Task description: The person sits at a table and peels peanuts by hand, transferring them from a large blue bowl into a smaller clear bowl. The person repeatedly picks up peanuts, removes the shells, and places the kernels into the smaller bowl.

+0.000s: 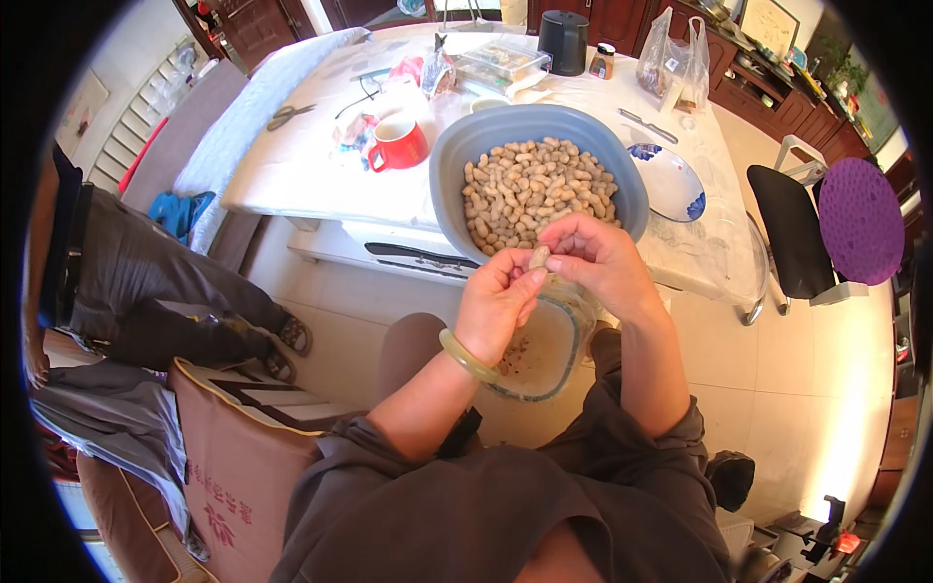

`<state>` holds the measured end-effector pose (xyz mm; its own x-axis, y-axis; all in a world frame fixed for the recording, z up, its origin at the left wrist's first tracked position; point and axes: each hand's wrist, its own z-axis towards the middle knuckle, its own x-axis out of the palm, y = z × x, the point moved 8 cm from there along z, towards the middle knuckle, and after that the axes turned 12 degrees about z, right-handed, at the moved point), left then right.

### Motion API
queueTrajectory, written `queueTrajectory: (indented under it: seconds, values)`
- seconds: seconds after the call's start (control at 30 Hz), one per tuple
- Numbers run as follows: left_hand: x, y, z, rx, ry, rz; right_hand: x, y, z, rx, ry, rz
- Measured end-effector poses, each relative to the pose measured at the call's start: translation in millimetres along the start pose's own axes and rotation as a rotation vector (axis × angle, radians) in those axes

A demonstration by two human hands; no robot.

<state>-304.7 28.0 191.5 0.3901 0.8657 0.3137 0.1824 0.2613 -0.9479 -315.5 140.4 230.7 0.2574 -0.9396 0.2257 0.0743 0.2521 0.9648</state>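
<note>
An unshelled peanut [539, 257] is pinched between the thumb and fingers of my left hand [503, 291], which has a pale bangle [466, 357] at its wrist. From the other side, the thumb and fingertips of my right hand [594, 255] close on the same peanut. Just beyond both hands, a blue-grey plastic basin [452, 167] sits at the table edge, heaped with unshelled peanuts [539, 189]. Below my hands, between my legs, stands a pale bin [557, 335] with small dark scraps inside. My forearms partly hide this bin.
Left of the basin are a red mug [401, 143], scissors [288, 116] and eyeglasses [357, 102]. A blue-patterned plate [670, 182] and a knife [649, 126] lie to its right. Further back stands a black kettle [563, 44]. Another person's legs [168, 299] are at left, near a covered chair [240, 466].
</note>
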Motion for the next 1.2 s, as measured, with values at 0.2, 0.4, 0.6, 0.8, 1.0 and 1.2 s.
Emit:
queueTrajectory:
  seconds: [0.2, 0.4, 0.6, 0.8, 1.0, 1.2]
  values:
    - [-0.5, -7.0, -0.5, 0.071, -0.016, 0.06, 3.1, 0.7, -2.4, -0.033, -0.032, 0.079]
    - [1.8, -7.2, -0.7, 0.073, 0.031, 0.092, 3.7, 0.5, -4.4, -0.018, -0.054, 0.074]
    - [2.9, -20.0, -1.6, 0.139, 0.023, 0.247, 1.5, 4.6, -6.6, 0.02, -0.07, 0.068]
    - [-1.1, -25.6, -4.7, 0.227, -0.078, 0.411, 6.5, 1.0, -7.3, -0.026, -0.098, 0.152]
    - [-3.2, -25.6, -12.2, 0.299, -0.132, 0.374, 15.7, 1.3, -10.3, -0.057, -0.099, 0.164]
    - [-2.0, -28.7, -20.9, 0.41, -0.172, 0.377, 27.8, 10.8, -20.9, -0.241, -0.135, 0.059]
